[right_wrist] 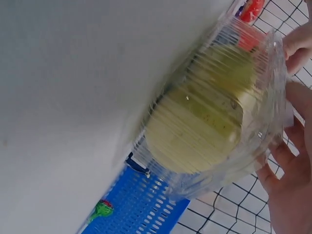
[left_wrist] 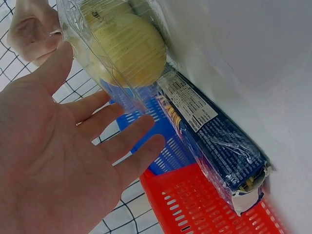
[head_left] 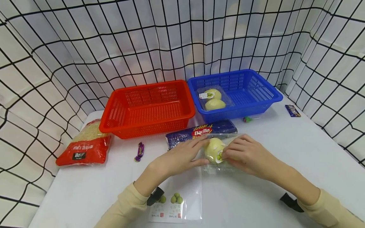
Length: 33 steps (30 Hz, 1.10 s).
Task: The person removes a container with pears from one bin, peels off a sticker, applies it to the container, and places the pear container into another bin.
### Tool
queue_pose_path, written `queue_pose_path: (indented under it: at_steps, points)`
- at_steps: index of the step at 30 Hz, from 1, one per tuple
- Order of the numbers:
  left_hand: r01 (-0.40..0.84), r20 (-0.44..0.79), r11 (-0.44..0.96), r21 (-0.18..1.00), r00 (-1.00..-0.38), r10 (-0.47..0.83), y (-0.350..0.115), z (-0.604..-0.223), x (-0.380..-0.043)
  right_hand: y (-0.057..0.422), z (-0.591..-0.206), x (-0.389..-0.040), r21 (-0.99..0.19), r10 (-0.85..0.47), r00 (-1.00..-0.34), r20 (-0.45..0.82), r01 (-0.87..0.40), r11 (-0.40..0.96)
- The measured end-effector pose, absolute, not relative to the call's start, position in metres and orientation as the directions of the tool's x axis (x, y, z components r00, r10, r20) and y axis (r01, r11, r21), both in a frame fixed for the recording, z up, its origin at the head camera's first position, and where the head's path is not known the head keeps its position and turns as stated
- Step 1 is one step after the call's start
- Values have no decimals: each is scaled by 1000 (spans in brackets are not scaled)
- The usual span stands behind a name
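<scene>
A clear plastic pack (head_left: 214,167) of pale yellow round fruit (head_left: 212,147) stands out on the white table between both hands. It bears a white label with green fruit pictures (head_left: 219,157). My right hand (head_left: 248,155) bends its fingers at this label and pinches its edge. Beside the pack, my left hand (head_left: 182,158) has its fingers spread, the thumb touching the pack's side in the left wrist view. Ridged plastic covers the fruit (right_wrist: 195,126) in the right wrist view. Just behind the pack lies a blue Barilla spaghetti box (head_left: 225,126).
A red basket (head_left: 148,128) and a blue basket (head_left: 242,110) stand at the back; the blue one holds another fruit pack (head_left: 215,104). Around them lie a red grain bag (head_left: 88,152), purple candy (head_left: 139,152), lollipop (head_left: 247,119), small bar (head_left: 292,110) and printed clear bag (head_left: 191,202).
</scene>
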<state>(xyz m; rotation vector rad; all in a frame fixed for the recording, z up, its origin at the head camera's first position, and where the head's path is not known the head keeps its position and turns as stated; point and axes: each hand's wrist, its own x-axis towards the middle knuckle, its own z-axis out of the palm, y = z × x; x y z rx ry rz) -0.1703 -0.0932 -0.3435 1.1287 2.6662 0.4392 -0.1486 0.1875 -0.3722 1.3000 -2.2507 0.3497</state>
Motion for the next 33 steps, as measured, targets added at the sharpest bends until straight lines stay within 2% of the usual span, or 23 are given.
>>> queue_pose_path:
  at_steps: [8,12,19,26,33]
  points:
    - [659,-75,667,347,-689,720,-96,-342,-169,196,-365,-142,-147,-730,-521,442,-845,514]
    - [659,-74,667,348,-690,720,-97,-341,-169,205,-365,-138,-199,-714,-537,449,-839,506]
    - [660,-69,667,347,-691,720,-98,-341,-169,208,-371,-139,-189,-721,-483,498,-871,454]
    - [664,-63,656,358,-684,727,-97,-345,-170,200,-375,-137,-128,-728,-519,448,-843,522]
    - [670,-34,654,352,-689,724,-100,-342,-176,196,-371,-138,-135,-728,-561,394,-819,558]
